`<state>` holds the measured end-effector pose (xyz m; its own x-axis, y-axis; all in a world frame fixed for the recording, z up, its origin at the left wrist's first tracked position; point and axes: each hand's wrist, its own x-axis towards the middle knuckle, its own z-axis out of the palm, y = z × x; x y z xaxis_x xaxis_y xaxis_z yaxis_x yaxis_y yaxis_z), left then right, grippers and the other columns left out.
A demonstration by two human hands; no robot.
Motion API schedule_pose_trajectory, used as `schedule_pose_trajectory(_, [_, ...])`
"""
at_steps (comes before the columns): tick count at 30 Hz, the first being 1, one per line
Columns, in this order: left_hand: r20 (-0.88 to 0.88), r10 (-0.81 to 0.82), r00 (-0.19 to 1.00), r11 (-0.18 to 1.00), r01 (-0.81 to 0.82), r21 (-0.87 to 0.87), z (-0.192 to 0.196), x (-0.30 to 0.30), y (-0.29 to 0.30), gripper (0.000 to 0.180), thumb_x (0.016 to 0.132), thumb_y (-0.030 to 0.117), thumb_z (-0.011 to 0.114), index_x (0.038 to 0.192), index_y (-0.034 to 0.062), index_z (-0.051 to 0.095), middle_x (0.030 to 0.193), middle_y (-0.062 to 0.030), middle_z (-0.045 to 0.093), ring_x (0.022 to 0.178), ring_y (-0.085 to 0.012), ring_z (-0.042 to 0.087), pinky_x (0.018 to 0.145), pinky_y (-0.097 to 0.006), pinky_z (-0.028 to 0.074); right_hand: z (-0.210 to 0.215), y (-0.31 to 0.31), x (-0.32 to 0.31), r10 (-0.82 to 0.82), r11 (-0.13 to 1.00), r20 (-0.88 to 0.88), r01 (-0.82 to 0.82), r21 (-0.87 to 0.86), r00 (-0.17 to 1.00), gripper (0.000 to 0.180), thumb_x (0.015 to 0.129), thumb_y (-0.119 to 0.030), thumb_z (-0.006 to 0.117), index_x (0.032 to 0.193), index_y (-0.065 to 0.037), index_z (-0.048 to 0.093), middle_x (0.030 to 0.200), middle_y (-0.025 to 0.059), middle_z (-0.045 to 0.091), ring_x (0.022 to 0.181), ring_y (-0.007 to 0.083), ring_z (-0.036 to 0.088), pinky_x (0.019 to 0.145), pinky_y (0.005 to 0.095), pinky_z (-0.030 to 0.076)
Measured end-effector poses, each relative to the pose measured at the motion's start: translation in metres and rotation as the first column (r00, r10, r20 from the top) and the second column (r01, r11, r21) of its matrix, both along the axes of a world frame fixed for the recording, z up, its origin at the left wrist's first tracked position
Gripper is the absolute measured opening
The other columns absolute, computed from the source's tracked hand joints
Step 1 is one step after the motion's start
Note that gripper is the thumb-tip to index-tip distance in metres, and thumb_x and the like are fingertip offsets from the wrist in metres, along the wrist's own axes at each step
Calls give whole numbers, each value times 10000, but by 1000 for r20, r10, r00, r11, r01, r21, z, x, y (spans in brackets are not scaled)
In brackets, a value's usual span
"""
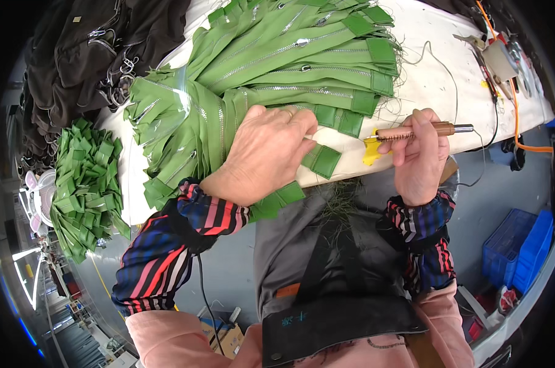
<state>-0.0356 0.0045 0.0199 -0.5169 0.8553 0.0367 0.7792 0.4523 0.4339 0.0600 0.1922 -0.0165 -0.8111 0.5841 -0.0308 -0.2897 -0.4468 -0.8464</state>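
Note:
A large bundle of green zippers [277,55] with metal teeth and green end tabs fans out over the pale worktable. A clear band [182,92] wraps its left part. Across its near side lies my left hand [268,144], fingers curled and closed on a green zipper strip whose end tab [322,161] sticks out by the table edge. My right hand [419,150] pinches a wooden-handled, pen-like thread burner [421,130] with a wire coiled near its tip. That tip points left, above a small yellow piece [371,150] at the edge, apart from the tab.
Dark brown bags [75,55] with metal hardware are heaped at far left. Another green bundle [87,190] hangs at the table's left side. An orange cord [515,110], a tape roll [501,61] and scissors [473,42] lie far right. Blue crates [515,250] stand lower right.

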Motion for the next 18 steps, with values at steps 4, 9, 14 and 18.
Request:
schedule_pose_trajectory(4, [-148,19,989,993,0,122,-1,8,1,157,770,49,614,914,52,553,893,-106,526,849,-288,540,790,-375,387,1,-1,0,5,1000,17,-5,11,1000,167,882,-146,531,749,-45,524,554,36,527,394,89,437,462,256,475])
schedule_pose_trajectory(9, [35,-9,999,986,3,168,-3,26,7,150,797,67,601,936,55,546,894,-110,507,757,-304,547,678,-380,441,-2,2,2,9,1000,-6,-9,-3,1000,159,882,-151,536,764,-45,528,556,37,528,399,91,443,467,260,479])
schedule_pose_trajectory(14, [150,-4,989,986,-21,165,-7,33,14,91,826,87,573,909,74,537,865,-111,496,687,-319,551,607,-396,450,-1,1,3,-48,999,6,48,-2,999,156,882,-149,540,773,-38,528,644,48,557,414,96,471,451,239,467])
schedule_pose_trajectory(18, [58,-30,998,985,20,173,-14,33,19,73,828,75,567,892,72,531,846,-113,506,707,-328,556,617,-388,454,-3,4,6,-18,999,13,17,38,1000,158,884,-148,538,775,-34,527,666,48,559,421,94,480,448,231,463])
